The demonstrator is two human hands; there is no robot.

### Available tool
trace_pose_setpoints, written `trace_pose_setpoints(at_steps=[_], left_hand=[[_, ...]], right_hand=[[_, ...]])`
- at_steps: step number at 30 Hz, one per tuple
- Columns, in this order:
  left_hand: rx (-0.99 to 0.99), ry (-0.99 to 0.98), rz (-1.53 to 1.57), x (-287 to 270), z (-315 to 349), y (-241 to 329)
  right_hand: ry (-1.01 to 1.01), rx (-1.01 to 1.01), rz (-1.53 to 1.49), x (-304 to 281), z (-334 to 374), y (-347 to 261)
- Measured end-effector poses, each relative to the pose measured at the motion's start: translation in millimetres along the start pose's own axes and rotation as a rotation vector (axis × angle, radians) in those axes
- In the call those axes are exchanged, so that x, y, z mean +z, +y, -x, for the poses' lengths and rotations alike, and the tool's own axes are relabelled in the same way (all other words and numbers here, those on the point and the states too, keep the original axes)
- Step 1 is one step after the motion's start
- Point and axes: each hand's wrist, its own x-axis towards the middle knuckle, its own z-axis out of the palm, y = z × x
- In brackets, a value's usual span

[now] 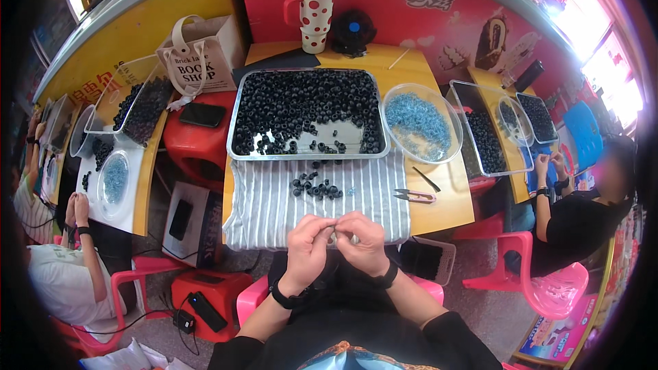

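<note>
My left hand (308, 243) and my right hand (367, 240) meet fingertip to fingertip over the near edge of a striped cloth (274, 209). Between the fingertips sits a small part (336, 227), too small to tell what it is. A little heap of black rings (315, 186) lies on the cloth just beyond the hands. Further back stands a metal tray (236, 144) full of the same black rings. To its right is a clear bowl (456, 130) of small pale blue pieces.
Small snips (415, 196) and a thin dark tool (426, 179) lie at the right of the cloth. A spotted cup (315, 14) and dark fan (353, 31) stand at the back. Red stool with phone (202, 115) left. People work at tables on both sides.
</note>
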Motion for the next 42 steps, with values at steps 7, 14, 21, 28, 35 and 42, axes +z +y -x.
trace_pose_setpoints(at_steps=[7, 14, 21, 28, 35, 42], left_hand=[[0.114, 0.120, -0.124, 2.1, -1.7, -3.7], [-0.030, 0.310, -0.017, -15.4, 2.6, -11.4], [-0.082, 0.213, 0.272, -6.8, -0.6, -13.9], [-0.089, 0.079, -0.040, -9.2, -2.7, -20.2], [0.128, 0.051, -0.493, -10.4, -16.4, -16.6], [0.176, 0.155, -0.531, 2.1, -19.5, -4.9]], right_hand=[[0.047, -0.245, 0.306, 16.5, -10.9, -0.4], [0.066, -0.005, 0.159, 6.8, -7.0, 2.7], [-0.155, -0.076, 0.565, 5.8, -22.6, 14.2], [-0.111, 0.072, 0.629, -37.9, -51.7, 19.1], [-0.310, 0.109, 0.765, -41.0, -61.3, 30.1], [-0.303, 0.109, 0.697, -54.2, -53.9, 33.1]])
